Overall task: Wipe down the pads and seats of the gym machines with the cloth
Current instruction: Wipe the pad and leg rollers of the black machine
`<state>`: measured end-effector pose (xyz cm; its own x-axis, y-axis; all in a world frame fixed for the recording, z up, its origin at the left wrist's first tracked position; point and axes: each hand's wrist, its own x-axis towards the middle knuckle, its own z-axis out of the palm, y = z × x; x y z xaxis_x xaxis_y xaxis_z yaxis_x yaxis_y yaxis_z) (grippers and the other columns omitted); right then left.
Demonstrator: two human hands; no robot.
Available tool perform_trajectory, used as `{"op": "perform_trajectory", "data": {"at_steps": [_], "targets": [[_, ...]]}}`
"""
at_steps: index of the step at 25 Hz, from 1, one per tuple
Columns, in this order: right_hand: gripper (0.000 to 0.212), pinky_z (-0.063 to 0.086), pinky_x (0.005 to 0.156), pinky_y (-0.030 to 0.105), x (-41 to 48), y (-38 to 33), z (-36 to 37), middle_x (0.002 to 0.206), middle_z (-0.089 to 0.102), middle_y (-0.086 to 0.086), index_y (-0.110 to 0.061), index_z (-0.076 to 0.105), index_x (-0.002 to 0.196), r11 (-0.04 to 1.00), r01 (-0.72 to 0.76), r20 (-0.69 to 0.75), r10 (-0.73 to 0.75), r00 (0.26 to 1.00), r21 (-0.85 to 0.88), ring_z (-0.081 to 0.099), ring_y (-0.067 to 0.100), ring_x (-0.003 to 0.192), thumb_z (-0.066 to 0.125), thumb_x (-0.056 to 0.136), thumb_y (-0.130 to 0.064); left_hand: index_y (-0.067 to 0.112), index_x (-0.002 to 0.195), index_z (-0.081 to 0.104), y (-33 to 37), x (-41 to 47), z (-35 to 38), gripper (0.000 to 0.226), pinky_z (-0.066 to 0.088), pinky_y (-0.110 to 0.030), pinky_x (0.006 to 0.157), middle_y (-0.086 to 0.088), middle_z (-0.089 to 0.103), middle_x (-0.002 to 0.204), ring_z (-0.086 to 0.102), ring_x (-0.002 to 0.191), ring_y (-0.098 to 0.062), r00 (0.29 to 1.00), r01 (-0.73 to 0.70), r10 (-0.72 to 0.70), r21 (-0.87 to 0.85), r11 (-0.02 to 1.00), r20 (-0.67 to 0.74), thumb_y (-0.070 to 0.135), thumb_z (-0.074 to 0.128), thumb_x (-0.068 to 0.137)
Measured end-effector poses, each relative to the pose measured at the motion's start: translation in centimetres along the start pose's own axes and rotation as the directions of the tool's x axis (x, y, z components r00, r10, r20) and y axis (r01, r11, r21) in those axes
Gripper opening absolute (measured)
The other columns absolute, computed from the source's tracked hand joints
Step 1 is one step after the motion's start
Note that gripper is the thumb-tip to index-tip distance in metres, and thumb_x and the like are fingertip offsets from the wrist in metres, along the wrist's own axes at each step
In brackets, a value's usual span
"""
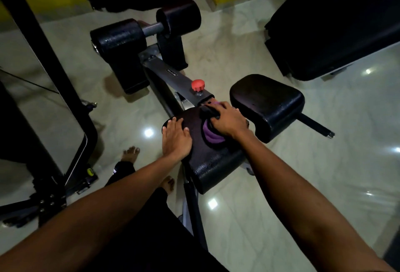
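A black gym machine (164, 72) fills the centre of the frame, its foam rollers (118, 38) at upper centre-left and two padded rests lower down. The near pad (207, 163) sits at centre, and the second pad (268, 101), to its right, has no hand on it. A purple cloth (211, 134) lies bunched on top of the near pad. Soft, light and limp, the cloth would likely fold and slide on the slick vinyl, so it is best gathered in the palm and pressed down. Both arms reach in from the bottom edge. The right hand (227, 122) curls its fingers over the cloth, gripping it against the pad. The left hand (176, 136) lies flat with straight fingers on the pad's left edge, holding nothing.
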<state>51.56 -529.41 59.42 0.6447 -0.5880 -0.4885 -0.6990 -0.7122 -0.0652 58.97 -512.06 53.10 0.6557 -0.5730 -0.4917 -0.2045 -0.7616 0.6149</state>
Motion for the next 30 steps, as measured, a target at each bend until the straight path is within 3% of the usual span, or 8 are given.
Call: {"op": "perform_trajectory", "data": {"at_steps": [5, 8, 14, 18, 21, 24, 26, 30], "targets": [[0.058, 0.014, 0.125, 0.048, -0.3, -4.3, 1.7, 0.157, 0.039, 0.005, -0.036, 0.044, 0.149, 0.972, 0.227, 0.076, -0.223, 0.972, -0.052, 0.030, 0.027, 0.147, 0.052, 0.092, -0.042, 0.014, 0.150, 0.037, -0.2, 1.3, 0.2, 0.049, 0.013, -0.042, 0.123, -0.010, 0.033, 0.159, 0.026, 0.147, -0.025, 0.998, 0.019, -0.018, 0.017, 1.000, -0.054, 0.025, 0.034, 0.103], [0.055, 0.023, 0.122, 0.042, -4.3, -2.0, 0.8, 0.157, 0.042, -0.002, -0.037, 0.048, 0.146, 0.949, 0.317, 0.049, -0.317, 0.947, 0.005, 0.036, 0.020, 0.144, 0.057, 0.091, -0.039, 0.016, 0.153, 0.034, -0.4, 1.3, 0.4, 0.049, 0.004, -0.038, 0.125, -0.006, 0.027, 0.163, 0.018, 0.152, -0.021, 0.999, 0.027, -0.027, 0.003, 1.000, -0.043, 0.026, 0.034, 0.104], [0.055, 0.044, 0.105, 0.044, 4.8, -2.3, 0.6, 0.149, 0.045, 0.001, -0.039, 0.051, 0.140, 0.996, 0.051, 0.092, -0.058, 0.994, 0.074, 0.052, 0.034, 0.129, 0.051, 0.085, -0.040, 0.018, 0.152, 0.036, -0.5, 1.7, 1.5, 0.049, 0.006, -0.040, 0.125, -0.004, 0.030, 0.162, 0.020, 0.151, -0.021, 0.992, 0.041, -0.039, 0.017, 0.999, -0.118, 0.028, 0.037, 0.104], [0.052, 0.037, 0.107, 0.041, 7.1, -8.1, 2.2, 0.144, 0.052, 0.004, -0.030, 0.058, 0.137, 0.975, 0.220, 0.217, -0.218, 0.952, 0.017, 0.053, 0.035, 0.126, 0.049, 0.086, -0.039, 0.009, 0.150, 0.036, -0.5, 1.5, 1.4, 0.054, 0.012, -0.044, 0.124, -0.010, 0.040, 0.154, 0.030, 0.145, -0.025, 0.989, 0.025, -0.024, 0.004, 1.000, -0.146, 0.018, 0.041, 0.098], [0.059, 0.040, 0.108, 0.043, 4.2, -5.2, 1.7, 0.144, 0.053, 0.002, -0.029, 0.057, 0.138, 0.951, 0.305, 0.123, -0.309, 0.943, 0.052, 0.052, 0.032, 0.128, 0.044, 0.081, -0.040, 0.010, 0.149, 0.038, -0.5, 1.5, 1.4, 0.052, 0.012, -0.043, 0.124, -0.009, 0.041, 0.154, 0.030, 0.145, -0.025, 0.989, 0.034, -0.033, 0.001, 0.999, -0.145, 0.019, 0.042, 0.098], [0.055, 0.048, 0.099, 0.043, 2.8, 0.1, 0.2, 0.150, 0.045, -0.002, -0.035, 0.050, 0.144, 0.991, 0.113, 0.068, -0.118, 0.991, 0.074, 0.054, 0.032, 0.125, 0.052, 0.089, -0.039, 0.013, 0.150, 0.039, -0.5, 1.7, 1.9, 0.051, 0.009, -0.041, 0.125, -0.006, 0.035, 0.160, 0.026, 0.149, -0.023, 0.989, 0.051, -0.049, 0.010, 0.999, -0.138, 0.025, 0.041, 0.101], [0.056, 0.045, 0.101, 0.042, 3.9, -0.3, 0.2, 0.151, 0.042, -0.003, -0.038, 0.048, 0.144, 0.993, -0.052, 0.067, 0.045, 0.997, 0.107, 0.056, 0.035, 0.122, 0.053, 0.089, -0.037, 0.014, 0.151, 0.040, -0.6, 1.8, 1.9, 0.051, 0.010, -0.041, 0.125, -0.004, 0.034, 0.160, 0.025, 0.150, -0.022, 0.989, 0.044, -0.040, 0.027, 0.999, -0.145, 0.027, 0.039, 0.101], [0.059, 0.015, 0.124, 0.045, 1.7, -4.9, 2.1, 0.153, 0.042, 0.007, -0.031, 0.049, 0.145, 0.996, 0.074, 0.007, -0.074, 0.997, 0.045, 0.040, 0.031, 0.141, 0.051, 0.086, -0.038, 0.012, 0.153, 0.034, -0.7, 1.7, 1.6, 0.053, 0.011, -0.042, 0.124, -0.006, 0.031, 0.162, 0.023, 0.150, -0.024, 0.996, -0.006, 0.014, 0.087, 0.996, -0.092, 0.028, 0.034, 0.103]]}}
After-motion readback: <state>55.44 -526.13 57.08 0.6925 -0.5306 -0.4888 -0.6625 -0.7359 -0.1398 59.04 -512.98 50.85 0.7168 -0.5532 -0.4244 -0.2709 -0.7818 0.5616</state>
